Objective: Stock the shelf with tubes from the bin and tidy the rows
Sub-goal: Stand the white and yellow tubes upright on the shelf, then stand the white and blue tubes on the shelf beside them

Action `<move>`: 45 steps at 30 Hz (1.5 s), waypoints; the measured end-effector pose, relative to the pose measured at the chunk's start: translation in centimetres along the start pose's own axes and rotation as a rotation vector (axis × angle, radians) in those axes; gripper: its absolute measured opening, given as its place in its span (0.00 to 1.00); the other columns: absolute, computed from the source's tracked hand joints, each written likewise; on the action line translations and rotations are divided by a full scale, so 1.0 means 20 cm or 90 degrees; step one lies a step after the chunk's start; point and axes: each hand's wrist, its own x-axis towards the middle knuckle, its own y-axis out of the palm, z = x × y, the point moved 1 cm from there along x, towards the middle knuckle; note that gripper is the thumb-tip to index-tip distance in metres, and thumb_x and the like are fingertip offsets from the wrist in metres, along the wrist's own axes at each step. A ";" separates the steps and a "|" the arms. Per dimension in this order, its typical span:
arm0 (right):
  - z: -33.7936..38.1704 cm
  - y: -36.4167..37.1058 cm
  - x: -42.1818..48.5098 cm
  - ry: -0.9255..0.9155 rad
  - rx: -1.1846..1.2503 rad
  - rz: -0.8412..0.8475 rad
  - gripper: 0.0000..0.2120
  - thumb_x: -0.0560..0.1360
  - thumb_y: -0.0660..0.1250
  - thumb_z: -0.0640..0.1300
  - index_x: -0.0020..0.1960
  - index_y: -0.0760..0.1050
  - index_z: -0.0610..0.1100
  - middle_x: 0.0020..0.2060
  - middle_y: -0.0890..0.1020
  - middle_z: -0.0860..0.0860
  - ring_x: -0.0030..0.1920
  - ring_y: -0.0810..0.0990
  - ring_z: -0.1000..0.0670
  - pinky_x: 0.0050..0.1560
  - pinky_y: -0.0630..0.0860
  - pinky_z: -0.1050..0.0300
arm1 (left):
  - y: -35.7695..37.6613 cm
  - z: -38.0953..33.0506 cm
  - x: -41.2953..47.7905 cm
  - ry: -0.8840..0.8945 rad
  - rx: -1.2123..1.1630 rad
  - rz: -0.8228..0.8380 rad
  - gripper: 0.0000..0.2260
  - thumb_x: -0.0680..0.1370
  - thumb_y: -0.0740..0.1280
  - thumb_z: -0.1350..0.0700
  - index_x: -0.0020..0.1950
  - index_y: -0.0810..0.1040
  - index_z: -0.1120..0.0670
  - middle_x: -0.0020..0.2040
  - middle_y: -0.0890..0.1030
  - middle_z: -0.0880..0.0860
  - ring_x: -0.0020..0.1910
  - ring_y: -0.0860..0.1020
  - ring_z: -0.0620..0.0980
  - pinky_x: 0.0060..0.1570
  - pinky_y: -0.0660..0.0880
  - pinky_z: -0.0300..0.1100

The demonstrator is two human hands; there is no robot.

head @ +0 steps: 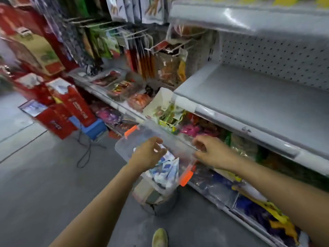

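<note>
A clear plastic bin [124, 148] with orange latches rests on a stool in the aisle and holds several white-and-blue tubes [169, 168]. My left hand [147, 154] reaches down into the bin with its fingers curled over the tubes; whether it grips one is unclear. My right hand [210, 150] pinches the bin's right rim. The grey shelf [249, 97] at the upper right is bare, with a pegboard back.
Lower shelves [222, 136] right of the bin are packed with colourful packets. Hanging packs on pegs [124, 41] fill the back left. Red boxes [71, 107] and a cable lie on the floor at left. My shoe [160, 237] shows at the bottom.
</note>
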 end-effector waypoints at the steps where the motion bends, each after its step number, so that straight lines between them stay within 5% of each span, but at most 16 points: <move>1: 0.01 0.11 0.14 0.015 0.026 0.031 0.10 0.72 0.68 0.44 0.53 0.76 0.45 0.47 0.80 0.49 0.47 0.78 0.49 0.50 0.76 0.52 | -0.03 0.12 0.10 -0.036 -0.016 0.004 0.15 0.78 0.67 0.49 0.62 0.74 0.53 0.53 0.80 0.50 0.55 0.78 0.51 0.54 0.71 0.42; 8: -0.11 0.84 0.80 0.211 0.158 0.164 0.08 0.73 0.69 0.42 0.49 0.78 0.39 0.42 0.79 0.47 0.45 0.77 0.48 0.48 0.74 0.55 | 0.15 0.75 0.68 -0.200 -0.040 0.128 0.14 0.77 0.68 0.52 0.61 0.76 0.55 0.56 0.80 0.56 0.56 0.78 0.56 0.56 0.71 0.41; 14: -0.30 1.38 1.01 0.430 0.206 0.229 0.05 0.73 0.67 0.43 0.46 0.73 0.42 0.46 0.75 0.45 0.49 0.77 0.47 0.46 0.71 0.59 | 0.59 1.05 1.03 -0.203 0.031 0.229 0.18 0.78 0.66 0.53 0.66 0.70 0.57 0.65 0.75 0.59 0.62 0.75 0.59 0.62 0.72 0.49; 16: -0.34 1.54 1.06 0.494 0.216 0.251 0.19 0.75 0.65 0.45 0.62 0.70 0.39 0.58 0.77 0.42 0.59 0.77 0.42 0.55 0.73 0.55 | 0.73 1.11 1.13 -0.167 0.112 0.241 0.22 0.78 0.66 0.54 0.70 0.66 0.57 0.68 0.70 0.59 0.67 0.70 0.59 0.66 0.69 0.51; 18: -0.36 1.66 1.10 0.520 0.171 0.257 0.33 0.78 0.62 0.50 0.75 0.54 0.38 0.69 0.70 0.41 0.66 0.72 0.40 0.62 0.71 0.51 | 0.85 1.16 1.20 -0.149 0.190 0.255 0.27 0.77 0.67 0.55 0.73 0.61 0.56 0.71 0.66 0.58 0.70 0.65 0.58 0.68 0.67 0.53; 23: -0.33 1.83 1.19 0.486 0.037 0.180 0.43 0.78 0.60 0.59 0.77 0.38 0.40 0.71 0.69 0.42 0.65 0.74 0.41 0.62 0.71 0.49 | 1.06 1.17 1.33 -0.058 0.403 0.228 0.25 0.79 0.65 0.55 0.72 0.59 0.57 0.68 0.68 0.58 0.67 0.68 0.57 0.60 0.72 0.50; 29: -0.37 1.82 1.20 0.540 0.043 0.171 0.49 0.75 0.64 0.60 0.77 0.35 0.40 0.68 0.71 0.43 0.65 0.75 0.42 0.61 0.71 0.49 | 1.08 1.15 1.33 -0.082 0.446 0.287 0.31 0.76 0.69 0.49 0.72 0.61 0.62 0.67 0.68 0.62 0.65 0.70 0.58 0.61 0.72 0.50; 33: -0.38 1.70 1.14 0.564 0.154 0.211 0.36 0.69 0.65 0.65 0.71 0.65 0.47 0.65 0.75 0.47 0.62 0.76 0.43 0.61 0.74 0.49 | 0.96 1.12 1.23 -0.185 0.296 0.315 0.29 0.74 0.69 0.41 0.67 0.69 0.58 0.61 0.75 0.58 0.59 0.77 0.56 0.57 0.77 0.49; 35: -0.37 1.60 1.09 0.583 0.262 0.199 0.29 0.67 0.66 0.64 0.62 0.75 0.48 0.58 0.80 0.47 0.56 0.80 0.43 0.53 0.79 0.48 | 0.88 1.06 1.15 -0.279 0.140 0.282 0.24 0.74 0.70 0.44 0.62 0.69 0.56 0.54 0.78 0.56 0.48 0.82 0.55 0.45 0.82 0.49; 38: -0.32 1.43 0.98 0.603 0.422 0.140 0.23 0.68 0.69 0.57 0.57 0.77 0.44 0.49 0.81 0.46 0.45 0.82 0.44 0.32 0.80 0.55 | 0.77 0.92 1.00 -0.339 -0.040 0.226 0.18 0.75 0.69 0.48 0.57 0.66 0.55 0.49 0.76 0.55 0.41 0.81 0.54 0.31 0.80 0.44; 41: -0.28 1.23 0.83 0.575 0.552 0.039 0.23 0.69 0.69 0.51 0.58 0.73 0.38 0.43 0.81 0.44 0.32 0.80 0.46 0.24 0.76 0.59 | 0.68 0.72 0.81 -0.335 -0.184 0.158 0.18 0.76 0.68 0.47 0.59 0.69 0.57 0.48 0.78 0.55 0.39 0.80 0.53 0.34 0.80 0.45; 45: -0.29 0.96 0.52 0.516 0.581 -0.022 0.20 0.70 0.68 0.50 0.54 0.72 0.35 0.34 0.77 0.42 0.20 0.73 0.50 0.17 0.62 0.68 | 0.60 0.41 0.50 -0.289 -0.364 0.097 0.18 0.78 0.64 0.42 0.53 0.74 0.58 0.36 0.77 0.57 0.25 0.73 0.50 0.26 0.70 0.39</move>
